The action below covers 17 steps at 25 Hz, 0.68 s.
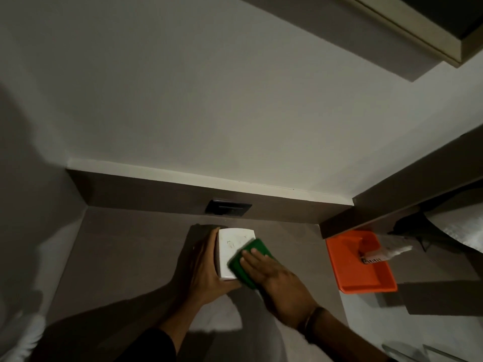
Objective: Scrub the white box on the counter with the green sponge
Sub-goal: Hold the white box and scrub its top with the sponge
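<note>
The white box (pixel 231 245) lies on the brown counter (pixel 125 252), near the back wall, with faint marks on its top face. My left hand (pixel 205 267) grips its left side and near corner, holding it steady. The green sponge (pixel 248 259) lies flat across the box's right half. My right hand (pixel 271 275) presses down on the sponge with the fingers spread over it. The box's right edge is hidden under the sponge.
An orange tray (pixel 376 280) sits to the right on the counter, with a tube-like item (pixel 379 257) resting across its rim. A dark socket plate (pixel 228 207) is set in the backsplash behind the box. A cabinet (pixel 418 27) hangs overhead at the upper right.
</note>
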{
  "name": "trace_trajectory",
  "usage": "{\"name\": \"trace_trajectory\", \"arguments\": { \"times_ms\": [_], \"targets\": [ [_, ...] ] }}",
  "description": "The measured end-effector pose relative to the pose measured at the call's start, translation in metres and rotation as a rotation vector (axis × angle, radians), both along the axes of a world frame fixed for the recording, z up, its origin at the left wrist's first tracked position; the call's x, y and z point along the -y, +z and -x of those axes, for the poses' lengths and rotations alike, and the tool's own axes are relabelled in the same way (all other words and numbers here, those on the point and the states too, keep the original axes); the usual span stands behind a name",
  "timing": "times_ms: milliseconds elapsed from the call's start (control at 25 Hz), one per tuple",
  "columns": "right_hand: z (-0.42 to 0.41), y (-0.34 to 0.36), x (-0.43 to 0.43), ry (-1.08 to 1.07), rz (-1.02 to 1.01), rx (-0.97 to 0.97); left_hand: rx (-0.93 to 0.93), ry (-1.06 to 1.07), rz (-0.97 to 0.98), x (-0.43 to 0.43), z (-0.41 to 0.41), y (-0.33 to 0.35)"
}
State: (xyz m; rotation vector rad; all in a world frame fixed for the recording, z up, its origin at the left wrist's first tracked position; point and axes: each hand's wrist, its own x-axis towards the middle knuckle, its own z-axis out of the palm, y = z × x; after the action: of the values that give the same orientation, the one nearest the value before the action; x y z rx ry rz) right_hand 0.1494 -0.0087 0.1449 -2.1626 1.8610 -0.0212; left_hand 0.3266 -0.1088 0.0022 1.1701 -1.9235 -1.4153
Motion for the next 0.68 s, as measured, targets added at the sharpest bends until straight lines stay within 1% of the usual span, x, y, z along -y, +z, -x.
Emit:
{"name": "trace_trajectory", "arguments": {
  "times_ms": [80, 120, 160, 200, 240, 280, 320, 400, 480, 520, 560, 600, 680],
  "targets": [
    [0.005, -0.004, 0.043, -0.168, 0.024, 0.003, 0.09, -0.04, 0.052, 0.0, 0.024, 0.004],
    [-0.002, -0.005, 0.063, -0.214, 0.024, 0.011, 0.135, 0.025, 0.125, -0.002, 0.032, 0.008],
    [-0.013, -0.007, 0.073, -0.214, 0.016, 0.006, 0.183, 0.036, 0.213, -0.002, 0.032, 0.019],
    [-0.022, -0.012, 0.071, -0.171, 0.007, -0.002, 0.282, 0.069, 0.17, 0.002, 0.029, 0.021],
    [-0.027, -0.012, 0.058, -0.088, 0.001, -0.001, 0.186, 0.132, 0.15, -0.002, 0.024, 0.028],
    [-0.025, -0.011, 0.035, -0.011, -0.004, 0.01, 0.068, 0.105, 0.066, -0.002, 0.021, 0.023],
    [-0.019, -0.002, 0.009, 0.039, -0.007, 0.022, 0.011, 0.079, 0.037, -0.002, 0.013, 0.019],
    [0.005, 0.004, -0.002, 0.041, 0.001, 0.01, -0.034, 0.091, 0.039, 0.0, 0.006, -0.003],
    [0.009, -0.003, 0.038, -0.096, 0.035, -0.003, -0.061, 0.075, 0.016, 0.003, 0.013, 0.002],
    [-0.001, -0.004, 0.058, -0.163, 0.029, -0.001, -0.043, 0.075, 0.017, 0.004, 0.017, 0.003],
    [-0.013, -0.007, 0.068, -0.181, 0.021, -0.005, -0.029, 0.08, 0.017, 0.003, 0.016, 0.008],
    [-0.024, -0.011, 0.065, -0.139, 0.01, -0.003, -0.03, 0.089, 0.009, 0.002, 0.015, 0.009],
    [-0.024, -0.011, 0.028, 0.015, -0.025, 0.02, -0.072, 0.086, -0.01, 0.001, 0.013, 0.004]
  ]
}}
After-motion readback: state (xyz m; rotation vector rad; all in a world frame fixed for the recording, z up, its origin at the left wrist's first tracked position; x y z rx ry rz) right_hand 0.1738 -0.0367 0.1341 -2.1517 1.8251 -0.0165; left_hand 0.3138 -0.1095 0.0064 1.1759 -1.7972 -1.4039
